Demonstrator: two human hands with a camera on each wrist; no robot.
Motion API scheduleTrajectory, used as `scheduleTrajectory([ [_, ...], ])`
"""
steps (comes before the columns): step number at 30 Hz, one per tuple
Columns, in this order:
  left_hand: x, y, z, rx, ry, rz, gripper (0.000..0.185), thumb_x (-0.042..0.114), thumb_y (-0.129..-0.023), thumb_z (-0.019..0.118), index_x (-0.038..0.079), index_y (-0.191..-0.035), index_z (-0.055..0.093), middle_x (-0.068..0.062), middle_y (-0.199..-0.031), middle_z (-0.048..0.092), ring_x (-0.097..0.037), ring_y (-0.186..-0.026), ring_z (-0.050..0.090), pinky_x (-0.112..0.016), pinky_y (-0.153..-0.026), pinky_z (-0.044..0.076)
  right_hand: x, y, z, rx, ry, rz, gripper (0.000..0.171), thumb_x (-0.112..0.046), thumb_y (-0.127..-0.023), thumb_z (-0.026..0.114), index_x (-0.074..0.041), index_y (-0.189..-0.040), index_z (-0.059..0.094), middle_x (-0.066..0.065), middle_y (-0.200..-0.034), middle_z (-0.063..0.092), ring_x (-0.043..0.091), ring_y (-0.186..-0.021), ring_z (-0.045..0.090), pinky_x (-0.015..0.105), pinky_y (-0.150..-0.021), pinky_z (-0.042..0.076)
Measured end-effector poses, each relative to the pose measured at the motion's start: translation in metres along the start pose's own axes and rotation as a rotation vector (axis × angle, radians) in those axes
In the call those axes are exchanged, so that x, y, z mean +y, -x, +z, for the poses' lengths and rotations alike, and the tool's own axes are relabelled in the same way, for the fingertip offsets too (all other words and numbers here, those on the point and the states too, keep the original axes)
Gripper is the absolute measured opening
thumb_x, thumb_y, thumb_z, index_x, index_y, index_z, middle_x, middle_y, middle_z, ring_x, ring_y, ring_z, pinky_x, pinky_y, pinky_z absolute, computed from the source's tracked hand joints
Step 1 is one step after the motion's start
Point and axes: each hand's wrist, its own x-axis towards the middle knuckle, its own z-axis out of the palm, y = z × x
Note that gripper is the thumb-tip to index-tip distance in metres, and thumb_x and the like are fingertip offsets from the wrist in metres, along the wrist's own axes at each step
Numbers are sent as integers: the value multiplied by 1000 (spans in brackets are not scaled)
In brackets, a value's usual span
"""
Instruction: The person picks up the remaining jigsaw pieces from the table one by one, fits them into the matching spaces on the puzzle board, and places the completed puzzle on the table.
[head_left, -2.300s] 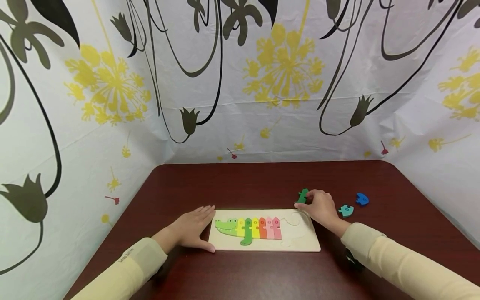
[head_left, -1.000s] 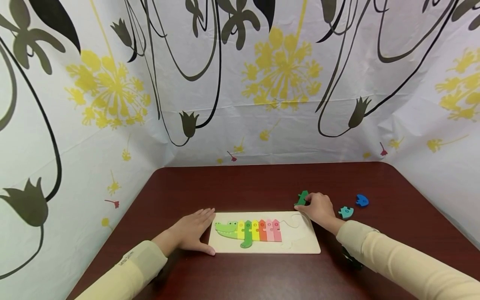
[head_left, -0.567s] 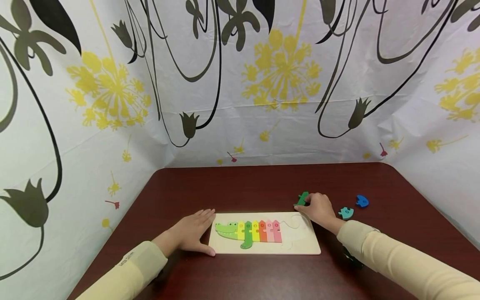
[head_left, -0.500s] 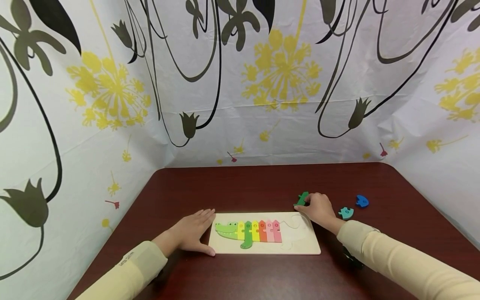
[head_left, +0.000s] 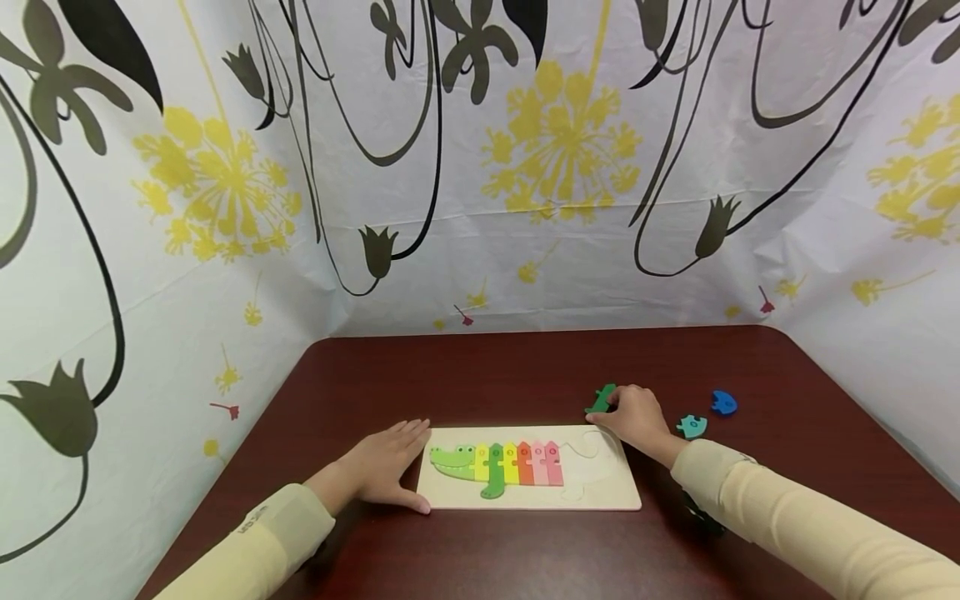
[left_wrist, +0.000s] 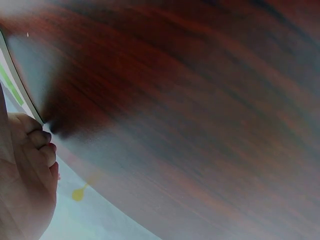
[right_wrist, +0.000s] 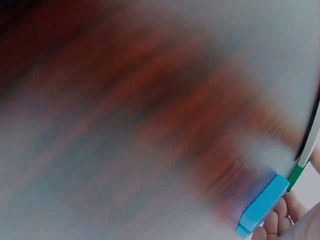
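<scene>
A pale wooden puzzle board lies flat on the table, with a crocodile of coloured, numbered pieces filling its left and middle parts. Thin curved outlines mark the bare right part. My left hand rests at the board's left edge, fingers straight and thumb spread to the near corner. Near the far right corner, my right hand pinches a dark green puzzle piece between thumb and fingers. In the right wrist view, a sliver of the green piece shows by the fingers.
A teal piece and a blue piece lie on the dark red-brown table, right of my right hand. Flower-patterned white cloth hangs behind the table and along both sides.
My right hand and the green piece have shifted slightly left at the board's far edge. The left hand keeps its place on the board. The head view has tilted up a little.
</scene>
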Motion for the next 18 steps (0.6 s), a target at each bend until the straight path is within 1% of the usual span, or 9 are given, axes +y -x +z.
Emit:
scheduleTrajectory([
  [5, 0, 0, 1, -3, 0, -2, 117, 87, -75, 41, 1, -153, 25, -15, -158, 21, -26, -145, 20, -40, -115, 21, 1, -1, -1, -6, -21, -17, 56, -27, -82, 80, -18, -55, 32, -5, -52, 20, 11, -49, 19, 27, -47, 19],
  [7, 0, 0, 1, -4, -2, -6, 118, 88, -75, 40, 2, -153, 25, -15, -158, 21, -26, -145, 20, -39, -115, 21, 2, -2, -1, -21, -30, -19, 52, -26, -83, 79, -15, -56, 37, -3, -53, 23, 12, -49, 22, 28, -48, 22],
  [8, 0, 0, 1, -4, -2, -8, 118, 88, -75, 40, 2, -153, 25, -15, -158, 21, -25, -145, 20, -39, -115, 22, 3, -2, -1, -23, -29, -21, 46, -25, -83, 79, -11, -57, 44, -2, -55, 29, 12, -51, 28, 28, -48, 27],
  [9, 0, 0, 1, -4, -2, -10, 118, 88, -75, 40, 2, -153, 25, -15, -158, 21, -25, -145, 20, -39, -115, 22, 3, -2, -1, -30, -30, -21, 39, -25, -83, 79, -7, -62, 52, -1, -59, 37, 14, -53, 34, 29, -49, 32],
  [11, 0, 0, 1, -3, -6, -12, 118, 89, -74, 40, 2, -153, 25, -15, -158, 22, -25, -145, 20, -39, -115, 22, 5, -2, -1, -42, -34, -21, 30, -25, -83, 79, 1, -78, 64, 6, -72, 51, 18, -65, 47, 34, -56, 44],
  [13, 0, 0, 1, 1, -8, -12, 118, 88, -75, 40, 1, -153, 26, -15, -158, 22, -25, -145, 20, -39, -115, 22, 7, -3, 0, -51, -31, -25, 36, -26, -83, 78, 5, -98, 68, 12, -91, 58, 24, -81, 54, 40, -67, 50],
  [14, 0, 0, 1, 2, -8, -11, 118, 88, -75, 41, 1, -153, 26, -15, -158, 22, -26, -145, 21, -39, -115, 22, 7, -3, 0, -54, -36, -23, 40, -27, -83, 78, 5, -105, 68, 15, -99, 59, 27, -89, 55, 42, -71, 51],
  [18, 1, 0, 0, 5, -13, -6, 117, 88, -75, 41, 1, -153, 26, -15, -158, 23, -26, -145, 21, -39, -115, 22, 9, -4, 1, -69, -54, -35, 43, -29, -85, 77, 5, -109, 66, 19, -108, 59, 34, -100, 53, 48, -77, 50],
])
